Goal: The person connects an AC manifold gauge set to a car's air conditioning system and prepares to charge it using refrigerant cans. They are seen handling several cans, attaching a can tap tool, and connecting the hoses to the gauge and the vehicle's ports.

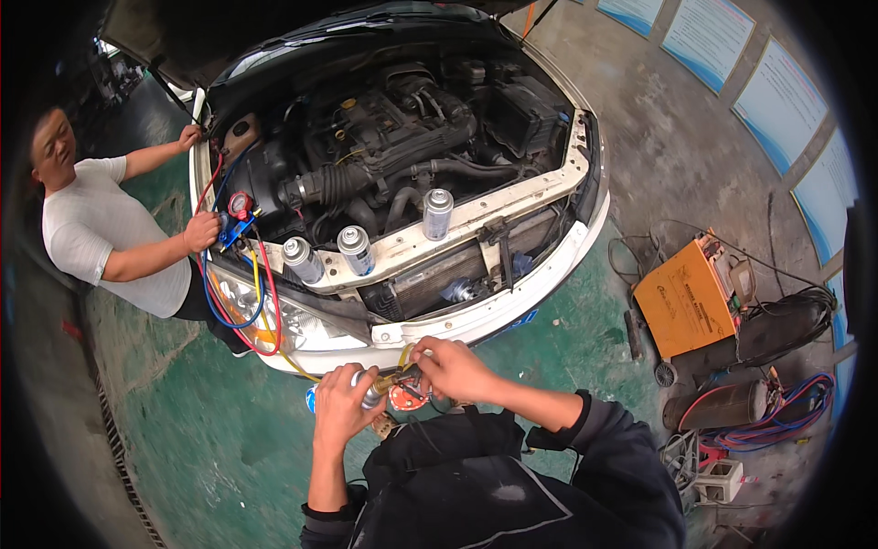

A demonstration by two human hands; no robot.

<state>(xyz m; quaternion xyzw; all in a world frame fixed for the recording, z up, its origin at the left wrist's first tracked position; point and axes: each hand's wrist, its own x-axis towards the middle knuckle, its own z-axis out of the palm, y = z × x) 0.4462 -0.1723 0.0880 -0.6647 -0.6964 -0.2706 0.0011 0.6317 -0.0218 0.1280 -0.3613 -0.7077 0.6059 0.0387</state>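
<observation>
My left hand (pixel 340 416) is closed around a small aerosol-type can (pixel 372 397), tipped on its side, with a blue end showing past my fingers. A brass-coloured fitting (pixel 385 382) sits at the can's other end. My right hand (pixel 455 369) pinches at this fitting and a dark piece beside it, partly hidden by my fingers. The yellow hose (pixel 297 366) runs from the gauge set to the fitting. Three similar cans, a left one (pixel 303 262), a middle one (pixel 356 252) and a right one (pixel 438 216), stand on the car's front crossmember (pixel 498 207).
At left, another person (pixel 119 233) grips a blue manifold gauge set (pixel 240 220) with red, blue and yellow hoses. The white car's bonnet (pixel 210 37) is raised over the engine (pixel 384 128). An orange machine (pixel 684 302), cables and a cylinder (pixel 722 405) stand at right.
</observation>
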